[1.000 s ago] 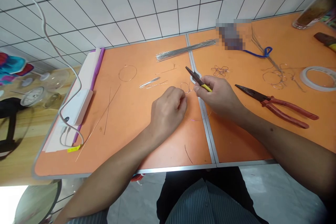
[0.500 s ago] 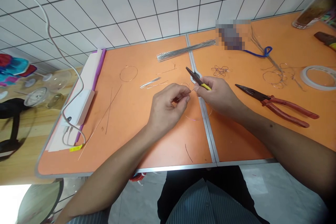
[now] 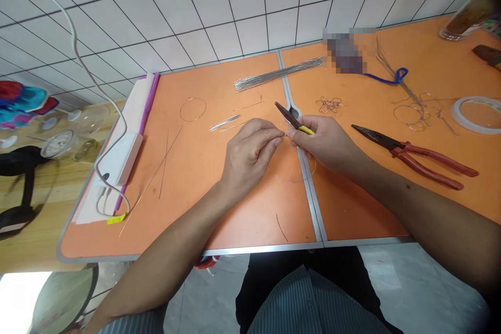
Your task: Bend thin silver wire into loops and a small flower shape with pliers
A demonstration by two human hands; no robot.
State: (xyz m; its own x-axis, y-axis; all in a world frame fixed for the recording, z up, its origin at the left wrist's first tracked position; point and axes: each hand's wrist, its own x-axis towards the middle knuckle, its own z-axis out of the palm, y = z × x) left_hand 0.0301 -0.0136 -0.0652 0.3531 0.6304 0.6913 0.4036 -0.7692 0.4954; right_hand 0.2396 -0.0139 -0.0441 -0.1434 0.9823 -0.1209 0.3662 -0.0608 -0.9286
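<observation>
Two hands work close together: my left hand (image 3: 250, 154) pinches a thin wire (image 3: 291, 181) between thumb and forefinger, while my right hand (image 3: 326, 143) closes around yellow-handled needle-nose pliers (image 3: 287, 114), their tips pointing away from the pinch. The wire's loop curves down just above the orange table (image 3: 219, 219). If my pinch slackens, the fine wire could slip free; careless plier pressure could kink or nick it.

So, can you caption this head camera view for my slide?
Left hand pinches thin wire as right hand holds yellow-handled pliers over an orange table.
</observation>
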